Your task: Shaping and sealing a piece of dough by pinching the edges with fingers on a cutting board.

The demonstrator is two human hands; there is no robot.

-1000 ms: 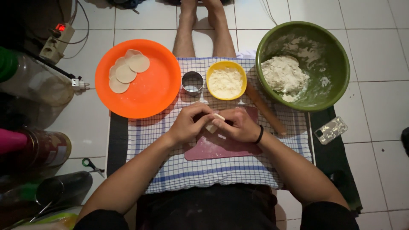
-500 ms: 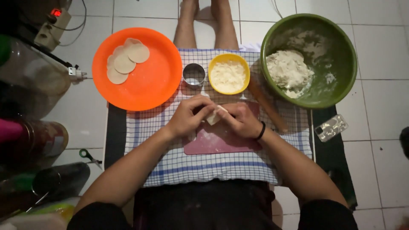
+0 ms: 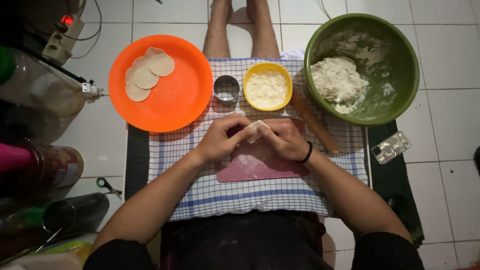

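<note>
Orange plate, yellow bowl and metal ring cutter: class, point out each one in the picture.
Orange plate [image 3: 172,97], head view, bare middle of its base.
Yellow bowl [image 3: 248,75], head view, left rim.
Metal ring cutter [image 3: 226,80], head view, top rim.

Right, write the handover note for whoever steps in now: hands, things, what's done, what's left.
Left hand and right hand: both pinch one small dough piece over the pink board on the checked cloth.
Things: orange plate with dough rounds; metal ring cutter; yellow bowl of flour; rolling pin; green bowl with a dough lump.
Done: a few rounds cut and stacked.
Left: the piece in hand and the lump.
</note>
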